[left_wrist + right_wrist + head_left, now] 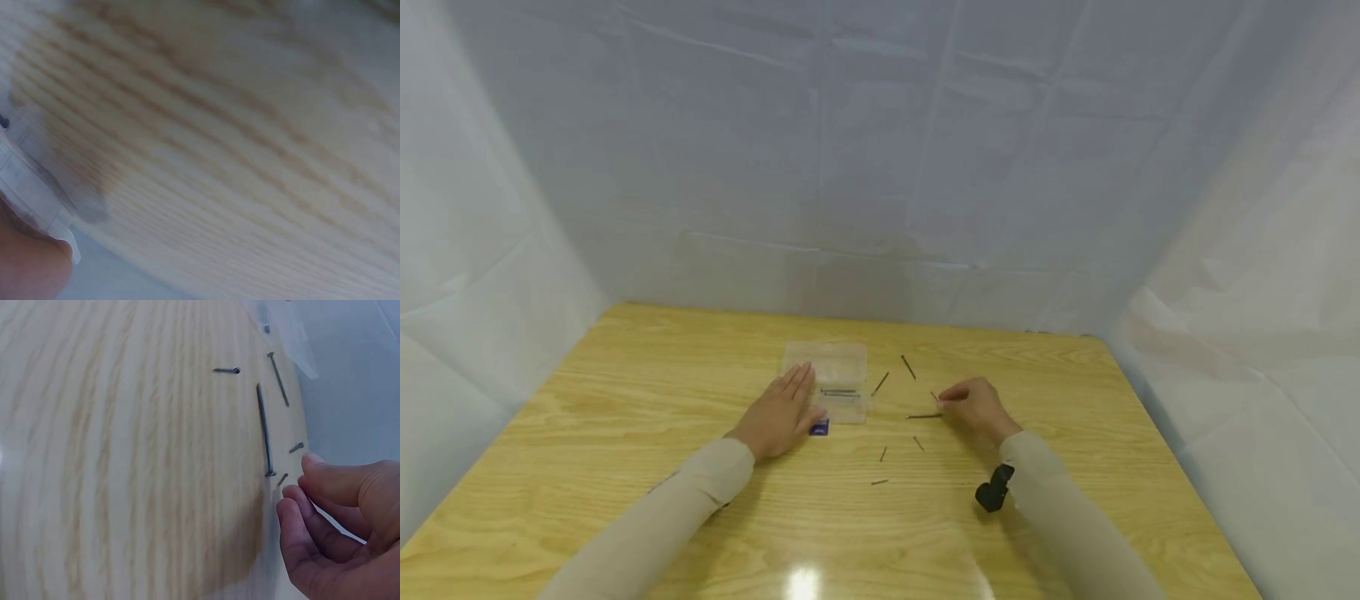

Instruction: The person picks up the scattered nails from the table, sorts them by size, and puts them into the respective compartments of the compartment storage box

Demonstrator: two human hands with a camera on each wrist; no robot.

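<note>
Nails, loose, scattered on wooden table (625,467). Right hand (976,408), grip curled, fingertips pinching one short nail (935,397), long axis slanting away and leftward. Long nail (923,416) just beside, lying left-right. Left hand (778,413), fingers straight, flat against clear plastic box (838,375) containing more nails.

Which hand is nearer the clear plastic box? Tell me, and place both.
Left. The left hand rests flat against the clear plastic box at its left side; the right hand is apart, to the box's right among scattered nails.
</note>
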